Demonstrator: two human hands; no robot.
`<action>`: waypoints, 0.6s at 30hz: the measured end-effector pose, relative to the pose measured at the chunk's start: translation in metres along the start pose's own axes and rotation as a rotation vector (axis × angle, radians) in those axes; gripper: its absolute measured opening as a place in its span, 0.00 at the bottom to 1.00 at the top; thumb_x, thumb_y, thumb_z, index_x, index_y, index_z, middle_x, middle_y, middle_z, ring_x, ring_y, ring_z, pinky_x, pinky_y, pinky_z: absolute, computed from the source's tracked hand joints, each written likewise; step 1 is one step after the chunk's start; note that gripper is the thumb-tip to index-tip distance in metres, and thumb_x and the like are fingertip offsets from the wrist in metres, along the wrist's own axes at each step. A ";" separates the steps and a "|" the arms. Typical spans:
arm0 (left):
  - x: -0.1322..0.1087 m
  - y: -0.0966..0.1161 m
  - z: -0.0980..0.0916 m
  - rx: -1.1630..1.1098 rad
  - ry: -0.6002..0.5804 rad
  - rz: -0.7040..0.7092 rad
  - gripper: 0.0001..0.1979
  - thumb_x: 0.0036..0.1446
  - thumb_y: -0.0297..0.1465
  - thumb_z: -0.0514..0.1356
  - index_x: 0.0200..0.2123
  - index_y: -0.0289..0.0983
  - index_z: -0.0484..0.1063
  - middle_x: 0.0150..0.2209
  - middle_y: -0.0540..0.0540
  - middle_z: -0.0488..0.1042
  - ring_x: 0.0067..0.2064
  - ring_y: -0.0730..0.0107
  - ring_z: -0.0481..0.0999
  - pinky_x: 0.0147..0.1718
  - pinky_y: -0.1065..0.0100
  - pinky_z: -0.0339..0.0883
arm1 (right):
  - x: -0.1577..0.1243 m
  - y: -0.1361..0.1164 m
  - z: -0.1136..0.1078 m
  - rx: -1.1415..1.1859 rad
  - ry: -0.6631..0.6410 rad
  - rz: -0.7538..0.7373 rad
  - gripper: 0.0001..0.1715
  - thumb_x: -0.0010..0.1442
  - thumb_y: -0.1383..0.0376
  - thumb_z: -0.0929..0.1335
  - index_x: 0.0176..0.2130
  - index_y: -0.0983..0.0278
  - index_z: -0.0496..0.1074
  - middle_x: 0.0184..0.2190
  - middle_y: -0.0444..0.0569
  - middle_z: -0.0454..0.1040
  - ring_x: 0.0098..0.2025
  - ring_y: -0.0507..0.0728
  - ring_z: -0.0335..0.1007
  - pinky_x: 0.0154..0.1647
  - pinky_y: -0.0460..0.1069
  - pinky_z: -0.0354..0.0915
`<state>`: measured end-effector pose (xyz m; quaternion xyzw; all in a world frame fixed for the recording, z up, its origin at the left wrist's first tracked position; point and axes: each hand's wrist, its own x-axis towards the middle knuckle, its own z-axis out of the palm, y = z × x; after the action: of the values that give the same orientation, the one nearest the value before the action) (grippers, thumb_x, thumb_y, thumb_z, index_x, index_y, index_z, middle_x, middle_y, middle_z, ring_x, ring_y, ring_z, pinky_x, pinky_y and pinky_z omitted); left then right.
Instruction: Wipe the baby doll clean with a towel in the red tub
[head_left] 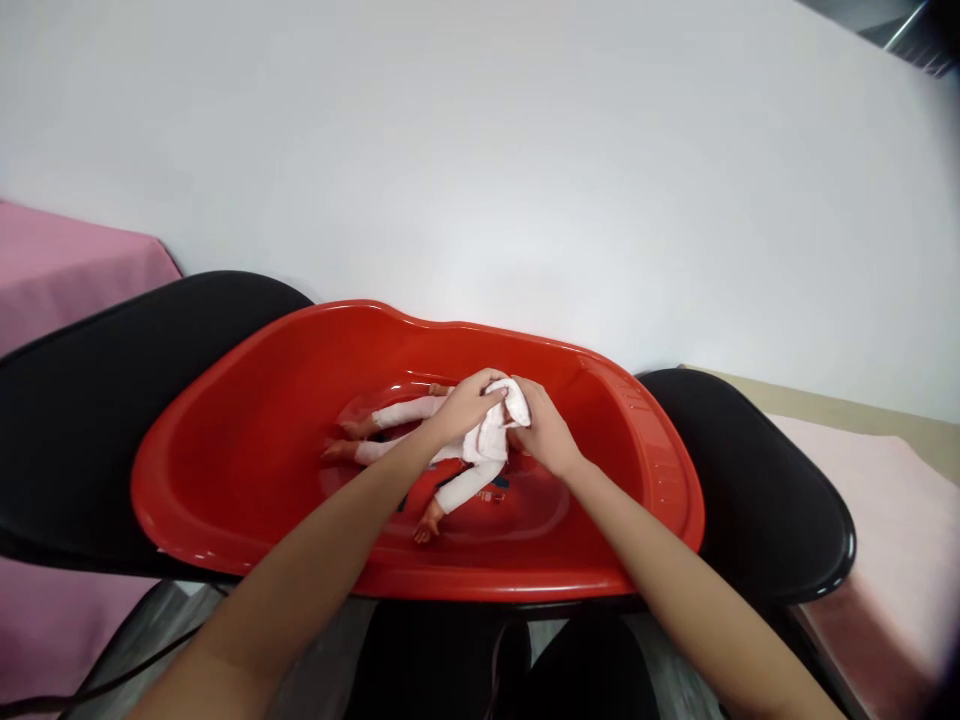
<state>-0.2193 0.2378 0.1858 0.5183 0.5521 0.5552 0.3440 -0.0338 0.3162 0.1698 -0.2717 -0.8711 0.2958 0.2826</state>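
Note:
A baby doll (465,482) in white clothing lies on its back in a red baby bathtub (247,440), its feet toward the left and one arm stretched toward me. At the doll's head, my left hand (474,400) grips one side of a small white cloth (516,402). From the right, my right hand (544,425) closes round the other side of the same cloth and the head. Between my hands the doll's face is mostly covered. Whether the white piece is a cap or a loose cloth I cannot tell.
Black chair seats stand under the tub at the left (90,420) and right (757,490). Behind runs a white wall (480,180). Pink-covered surfaces flank the chairs at left (75,260) and right (870,510). A dark cable (142,665) hangs at lower left.

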 end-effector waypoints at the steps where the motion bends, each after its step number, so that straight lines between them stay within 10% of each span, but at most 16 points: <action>1: 0.001 -0.001 -0.002 -0.025 -0.020 0.007 0.12 0.62 0.38 0.65 0.45 0.39 0.77 0.45 0.43 0.81 0.45 0.59 0.81 0.44 0.62 0.74 | 0.001 0.001 -0.002 0.022 0.019 0.014 0.36 0.62 0.65 0.69 0.68 0.53 0.67 0.67 0.52 0.70 0.67 0.64 0.67 0.69 0.63 0.64; 8: 0.009 -0.014 -0.020 0.053 -0.115 -0.051 0.17 0.58 0.44 0.68 0.44 0.39 0.81 0.46 0.42 0.83 0.48 0.54 0.81 0.44 0.62 0.73 | 0.002 0.014 -0.026 0.124 0.035 0.064 0.12 0.65 0.60 0.66 0.44 0.57 0.78 0.43 0.48 0.81 0.45 0.62 0.76 0.51 0.56 0.71; 18: 0.010 -0.020 -0.023 0.194 -0.156 -0.116 0.21 0.53 0.49 0.72 0.42 0.40 0.85 0.40 0.42 0.85 0.40 0.49 0.83 0.35 0.63 0.72 | 0.011 0.021 -0.027 0.339 0.173 0.274 0.20 0.63 0.48 0.71 0.40 0.62 0.76 0.38 0.46 0.78 0.39 0.57 0.71 0.41 0.50 0.67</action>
<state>-0.2468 0.2441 0.1720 0.5577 0.6039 0.4365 0.3656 -0.0174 0.3477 0.1772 -0.3606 -0.7366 0.4491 0.3547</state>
